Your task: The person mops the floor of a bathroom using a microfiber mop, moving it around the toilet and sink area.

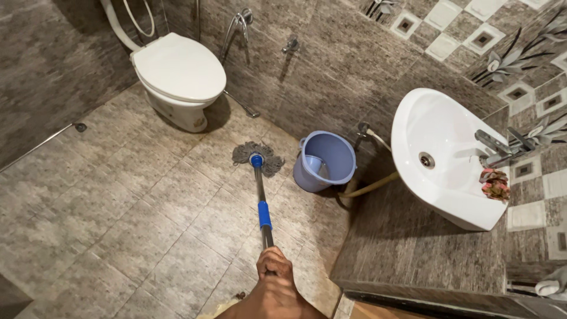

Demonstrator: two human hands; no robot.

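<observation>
My right hand [273, 269] is closed around the near end of a mop handle [260, 189], a metal pole with a blue grip partway down. The pole runs away from me to the grey stringy mop head [258, 155], which rests on the tiled floor just left of a blue bucket [331, 155]. A small blue mug [313, 164] sits inside the bucket. My left hand is out of view.
A white toilet [177, 68] with its lid down stands at the back left. A white wall basin [437, 153] with a metal tap [502, 150] hangs on the right. A hose [369, 188] curls behind the bucket. Wall taps [239, 23] sit beside the toilet.
</observation>
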